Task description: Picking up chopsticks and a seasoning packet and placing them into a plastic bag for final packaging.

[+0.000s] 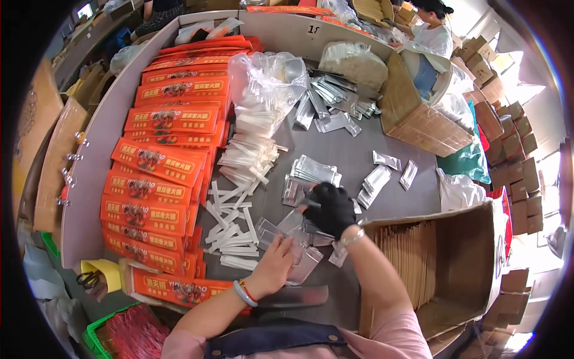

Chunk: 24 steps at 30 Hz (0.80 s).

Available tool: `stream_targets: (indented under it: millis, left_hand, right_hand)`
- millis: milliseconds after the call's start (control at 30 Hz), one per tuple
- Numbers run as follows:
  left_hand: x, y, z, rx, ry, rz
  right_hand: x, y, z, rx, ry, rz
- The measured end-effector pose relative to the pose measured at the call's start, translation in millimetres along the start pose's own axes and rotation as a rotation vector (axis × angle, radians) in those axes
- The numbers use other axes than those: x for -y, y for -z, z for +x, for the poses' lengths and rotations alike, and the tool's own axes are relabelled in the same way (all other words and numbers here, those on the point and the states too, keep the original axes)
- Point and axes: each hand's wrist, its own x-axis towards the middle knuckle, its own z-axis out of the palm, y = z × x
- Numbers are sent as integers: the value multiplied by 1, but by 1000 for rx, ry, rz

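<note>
My left hand [274, 269], bare and with bracelets at the wrist, is closed on a flat clear plastic packet [270, 232] low in the middle of the table. Just beyond it to the right, my right hand [329, 209] wears a black glove and bends its fingers down over the packets; what they grip is hidden. Loose clear packets [306, 266] lie beneath and around both hands. A stack of silvery packets [314, 170] sits beyond the right hand. White paper-wrapped sticks [236, 239] are scattered left of my hands.
Overlapping red printed sleeves [161, 161] fill the table's left side. A clear bag [269, 78] and more silver packets [335, 90] lie at the back. An open cardboard box [460, 263] with brown strips stands at right, another box [424, 116] behind. A co-worker [430, 36] is far right.
</note>
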Motion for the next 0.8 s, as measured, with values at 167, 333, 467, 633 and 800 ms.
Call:
stream_targets:
  millis: [167, 333, 467, 633, 800]
  left_hand:
    - [-15, 30, -27, 3, 68, -78]
    - [-15, 60, -43, 8, 208, -80]
    - [-13, 59, -32, -8, 233, -115]
    - [13, 39, -19, 22, -17, 187]
    - [11, 38, -13, 123, 36, 306]
  right_hand:
    - [23, -44, -97, -119, 182, -33]
    - [0, -31, -177, -372, 227, 615]
    - [-80, -60, -245, -639, -405, 289]
    - [-79, -50, -283, -416, -721, -131]
    - [-87, -63, -275, -244, -832, -277]
